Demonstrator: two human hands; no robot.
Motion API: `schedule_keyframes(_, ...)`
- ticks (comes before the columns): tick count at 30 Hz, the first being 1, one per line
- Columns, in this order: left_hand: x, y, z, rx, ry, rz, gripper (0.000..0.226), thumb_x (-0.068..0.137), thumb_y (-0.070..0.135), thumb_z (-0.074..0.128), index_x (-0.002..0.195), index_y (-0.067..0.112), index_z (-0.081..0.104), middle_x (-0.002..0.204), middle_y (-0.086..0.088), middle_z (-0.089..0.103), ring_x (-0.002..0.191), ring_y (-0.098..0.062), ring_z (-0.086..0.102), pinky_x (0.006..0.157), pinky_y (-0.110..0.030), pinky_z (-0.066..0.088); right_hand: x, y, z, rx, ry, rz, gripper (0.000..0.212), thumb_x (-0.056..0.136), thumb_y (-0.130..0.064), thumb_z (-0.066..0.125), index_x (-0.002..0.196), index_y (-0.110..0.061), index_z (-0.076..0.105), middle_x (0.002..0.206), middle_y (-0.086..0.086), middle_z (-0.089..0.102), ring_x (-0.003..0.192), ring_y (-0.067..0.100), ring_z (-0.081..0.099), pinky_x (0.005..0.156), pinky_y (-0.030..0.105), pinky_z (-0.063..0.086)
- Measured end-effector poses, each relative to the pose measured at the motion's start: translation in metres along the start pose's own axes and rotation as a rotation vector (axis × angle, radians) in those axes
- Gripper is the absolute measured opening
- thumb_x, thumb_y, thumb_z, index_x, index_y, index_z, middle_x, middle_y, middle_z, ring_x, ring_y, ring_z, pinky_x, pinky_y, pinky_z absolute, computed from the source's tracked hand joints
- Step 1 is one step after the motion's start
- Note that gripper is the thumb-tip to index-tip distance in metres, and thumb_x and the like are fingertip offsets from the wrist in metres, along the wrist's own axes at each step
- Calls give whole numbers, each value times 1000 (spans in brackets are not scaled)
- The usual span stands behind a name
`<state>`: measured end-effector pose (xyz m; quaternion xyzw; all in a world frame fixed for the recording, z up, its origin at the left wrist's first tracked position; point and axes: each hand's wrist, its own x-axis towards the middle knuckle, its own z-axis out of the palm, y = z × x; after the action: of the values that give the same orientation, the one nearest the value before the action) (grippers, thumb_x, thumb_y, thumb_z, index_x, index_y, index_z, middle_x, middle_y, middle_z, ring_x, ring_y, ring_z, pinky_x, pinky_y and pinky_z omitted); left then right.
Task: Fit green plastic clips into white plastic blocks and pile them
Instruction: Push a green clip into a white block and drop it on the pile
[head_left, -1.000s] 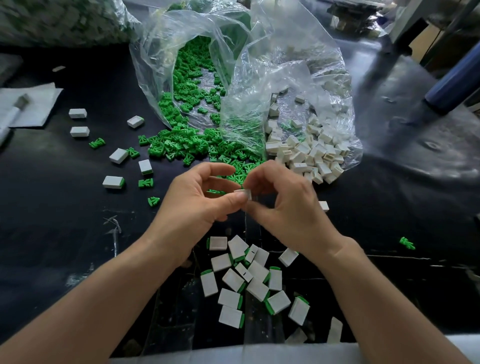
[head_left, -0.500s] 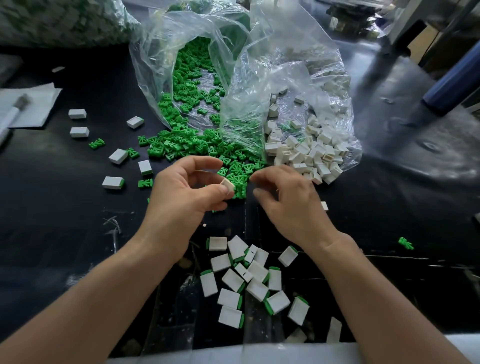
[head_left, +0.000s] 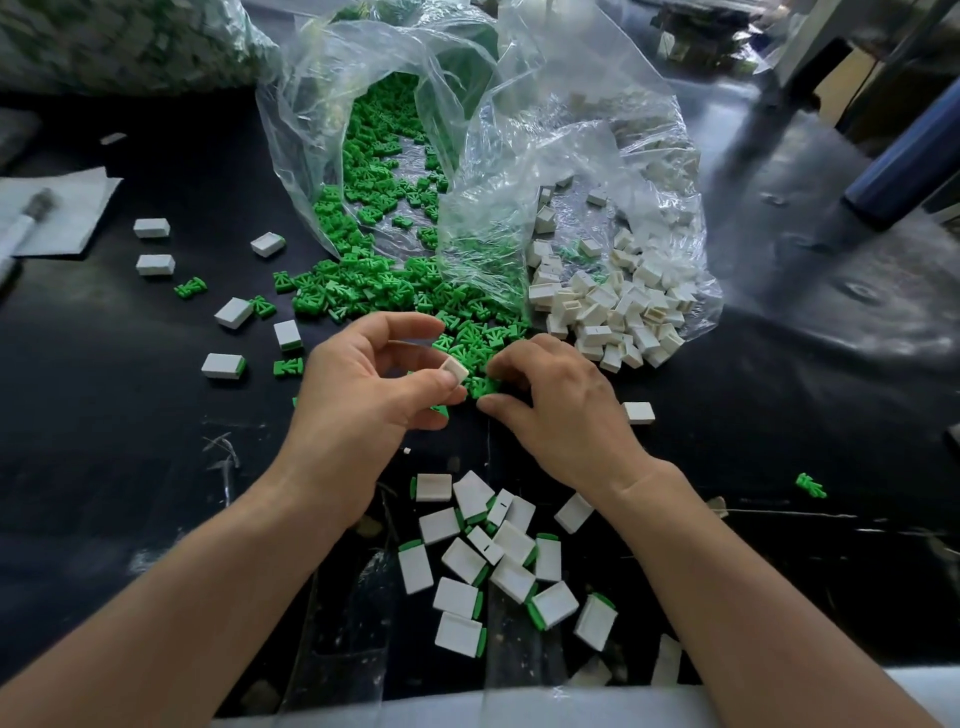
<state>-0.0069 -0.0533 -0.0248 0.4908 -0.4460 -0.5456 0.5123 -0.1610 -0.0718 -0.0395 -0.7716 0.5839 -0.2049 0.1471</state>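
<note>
One white block (head_left: 456, 370) pinched between left hand (head_left: 363, 395) thumb and fingertip, above mid-table. Right hand (head_left: 561, 415) at its 3 o'clock, fingers curled over edge of green clips (head_left: 363, 296) spill; whether one is gripped, cannot tell. Risks: two tangled clips lifted together; clip reversed, jamming in block. Finished pile (head_left: 511, 540) at 6 o'clock, near wrists; forearm could scatter it.

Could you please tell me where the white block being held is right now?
In the head view, near centre: the white block is pinched in the left hand, just left of the right hand, over the spilled green clips.
</note>
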Motion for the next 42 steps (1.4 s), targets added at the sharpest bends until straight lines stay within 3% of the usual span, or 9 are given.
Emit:
schedule_keyframes(6, -1, 1, 0, 9, -3, 3, 28, 74, -2, 69, 91, 19, 63, 69, 2, 70, 69, -17, 70, 53, -20, 54, -1, 1, -3, 133, 15, 61, 29, 75, -23, 75, 85, -18, 49, 77, -10, 47, 77, 13, 46, 65, 21, 31)
schedule_keyframes(11, -1, 2, 1, 3, -25, 15, 29, 74, -6, 68, 88, 19, 64, 68, 2, 70, 69, -15, 69, 56, -21, 54, -2, 0, -4, 242, 73, 79, 28, 73, -13, 76, 86, -20, 52, 67, -15, 47, 62, 3, 47, 65, 22, 41)
schedule_keyframes(16, -2, 3, 1, -19, -32, 8, 27, 73, -5, 69, 87, 18, 64, 68, 1, 69, 68, -14, 69, 57, -22, 55, -4, 0, -13, 479, 134, 126, 18, 78, -10, 71, 77, -24, 60, 67, -13, 57, 61, -2, 53, 63, 11, 45)
schedule_keyframes(20, -3, 4, 2, -9, -55, 4, 27, 73, -5, 68, 88, 17, 63, 67, 2, 69, 67, -13, 69, 58, -22, 57, -8, -4, -21, 780, 144, 119, 24, 82, -5, 66, 84, -28, 63, 69, -8, 63, 68, 7, 63, 69, 22, 54)
schedule_keyframes(22, -4, 4, 3, 0, -66, -2, 27, 73, -6, 68, 87, 16, 63, 67, 2, 69, 67, -13, 69, 58, -22, 56, -10, -8, -22, 860, 144, 91, 24, 83, -1, 63, 84, -25, 65, 72, -7, 67, 70, 9, 66, 69, 20, 54)
schedule_keyframes(38, -4, 4, 3, 57, -70, -4, 26, 70, -1, 72, 88, 17, 65, 70, 0, 71, 65, -11, 68, 58, -22, 56, -11, -13, -19, 740, 33, 17, 27, 82, -1, 65, 78, -28, 65, 76, 3, 68, 72, 23, 66, 73, 40, 57)
schedule_keyframes(42, -4, 4, 3, 70, -68, 13, 27, 70, -1, 73, 87, 18, 65, 70, 1, 71, 63, -10, 66, 57, -21, 55, -10, -10, -18, 755, 0, 37, 22, 85, -4, 63, 81, -26, 64, 76, 6, 68, 71, 22, 66, 71, 35, 56)
